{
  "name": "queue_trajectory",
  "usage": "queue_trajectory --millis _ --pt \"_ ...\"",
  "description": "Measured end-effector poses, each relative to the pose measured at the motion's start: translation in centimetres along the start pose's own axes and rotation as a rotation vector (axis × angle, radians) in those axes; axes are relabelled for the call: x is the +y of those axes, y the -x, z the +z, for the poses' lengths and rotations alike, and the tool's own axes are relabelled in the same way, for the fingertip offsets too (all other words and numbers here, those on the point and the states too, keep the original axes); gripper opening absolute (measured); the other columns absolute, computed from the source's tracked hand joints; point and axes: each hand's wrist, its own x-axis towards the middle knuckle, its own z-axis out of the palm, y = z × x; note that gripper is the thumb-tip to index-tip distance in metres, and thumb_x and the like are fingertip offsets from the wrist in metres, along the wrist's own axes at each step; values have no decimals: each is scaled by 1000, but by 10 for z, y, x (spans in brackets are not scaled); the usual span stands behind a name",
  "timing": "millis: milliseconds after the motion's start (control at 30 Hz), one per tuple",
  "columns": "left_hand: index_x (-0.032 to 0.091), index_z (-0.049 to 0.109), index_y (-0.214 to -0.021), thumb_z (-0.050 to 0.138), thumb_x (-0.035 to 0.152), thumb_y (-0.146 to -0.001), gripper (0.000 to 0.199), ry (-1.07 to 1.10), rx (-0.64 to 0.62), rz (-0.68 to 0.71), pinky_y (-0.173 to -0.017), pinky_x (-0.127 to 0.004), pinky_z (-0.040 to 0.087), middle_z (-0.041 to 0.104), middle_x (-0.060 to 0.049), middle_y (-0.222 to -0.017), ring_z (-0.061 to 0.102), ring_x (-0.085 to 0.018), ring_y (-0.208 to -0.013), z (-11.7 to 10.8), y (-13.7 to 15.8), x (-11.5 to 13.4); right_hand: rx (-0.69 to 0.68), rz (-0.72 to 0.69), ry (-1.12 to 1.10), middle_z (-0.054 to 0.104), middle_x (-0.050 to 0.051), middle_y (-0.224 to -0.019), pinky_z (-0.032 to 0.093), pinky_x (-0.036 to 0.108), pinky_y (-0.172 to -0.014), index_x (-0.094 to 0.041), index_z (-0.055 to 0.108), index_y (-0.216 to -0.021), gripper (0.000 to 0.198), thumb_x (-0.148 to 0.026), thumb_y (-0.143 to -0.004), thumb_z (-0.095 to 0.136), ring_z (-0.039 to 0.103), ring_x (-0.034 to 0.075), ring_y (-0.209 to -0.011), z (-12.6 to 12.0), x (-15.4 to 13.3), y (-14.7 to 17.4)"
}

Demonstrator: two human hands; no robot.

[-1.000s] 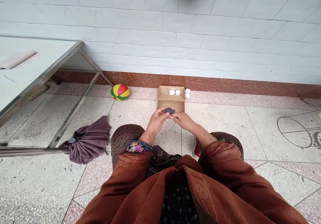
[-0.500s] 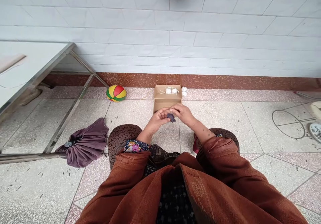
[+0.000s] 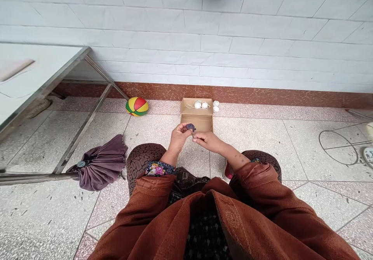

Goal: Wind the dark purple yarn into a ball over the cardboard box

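A small dark grey-purple ball of yarn (image 3: 190,127) is pinched between the thumb and fingers of my left hand (image 3: 178,136). My right hand (image 3: 208,141) is closed just right of and below the ball, its thumb and fingertips on what looks like a thin dark strand of the yarn. Both hands are above the near side of an open cardboard box (image 3: 201,124) on the floor. White balls of yarn (image 3: 198,104) with loose strands lie in its raised lid, and white balls (image 3: 216,105) also sit just right of the box.
A red, yellow and green ball (image 3: 136,106) rests by the wall. To my left are a folded purple umbrella (image 3: 105,163) and a metal-framed table (image 3: 58,69). A thin metal ring stand (image 3: 338,147) stands at the right. The tiled wall (image 3: 163,38) rises behind the box.
The yarn ball has shifted up and left in my left hand. My right hand has moved down from the top of the ball, its fingers now beside and below it.
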Motion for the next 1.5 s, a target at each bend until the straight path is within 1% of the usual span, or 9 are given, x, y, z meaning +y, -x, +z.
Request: queue_trajectory --millis 200,333,567,733,900,1000,1167,1267,1500 --pt "19 68 -119 89 22 -63 60 20 -254 -49 -82 -31 50 74 0 -87 67 -14 -81 1 7 1 352 -3 -45 70 4 -88 49 31 -82 -22 70 -90 23 -38 -104 59 62 19 -84 -25 1 -4" --pt "23 63 -134 90 22 -68 71 124 -438 -86 -81 -30 50 74 0 -92 68 -15 -85 3 13 6 385 80 -16 69 3 -86 49 31 -83 -22 68 -86 20 -30 -102 60 62 19 -85 -23 10 -8" --pt "20 75 -108 90 29 -68 44 252 -230 -63 -87 -34 52 75 -4 -100 68 -17 -91 3 7 2 152 230 -36 63 -2 -74 45 25 -72 -21 63 -83 20 -23 -101 55 58 16 -73 7 15 -7" --pt "18 74 -101 88 26 -62 42 121 -27 -23 -88 -34 52 75 -3 -94 68 -16 -87 0 0 -4 38 73 17 64 0 -79 46 26 -78 -21 62 -83 21 -28 -103 57 60 16 -78 9 5 -3" --pt "18 73 -102 82 24 -64 40 -54 28 36 -90 -35 51 75 -4 -96 68 -18 -89 -6 -4 -5 118 -59 -12 69 4 -90 50 30 -82 -21 67 -95 20 -33 -105 55 64 18 -83 -7 -6 0" --pt "17 71 -105 82 20 -61 45 -157 -39 42 -84 -32 50 72 -2 -92 66 -16 -82 -7 -4 -5 235 -39 -8 73 6 -93 51 32 -85 -22 71 -98 21 -35 -105 56 66 20 -87 -18 -5 0" --pt "22 61 -135 85 15 -64 75 -117 -411 -1 -80 -30 48 70 0 -91 67 -16 -82 -1 8 3 388 14 -7 75 6 -93 52 34 -87 -22 73 -95 23 -35 -103 56 67 21 -89 -29 3 -4" --pt "25 60 -142 87 19 -71 76 -12 -540 -16 -82 -31 49 72 -2 -96 68 -17 -87 3 15 10 406 84 -6 74 4 -91 51 33 -84 -22 73 -95 22 -32 -102 55 66 20 -86 -26 10 -6" --pt "20 80 -107 91 27 -67 42 172 -349 -82 -86 -32 52 77 -8 -113 68 -21 -101 3 14 8 225 230 26 72 1 -84 47 28 -78 -20 71 -87 14 -15 -95 60 66 18 -84 -3 17 -9"
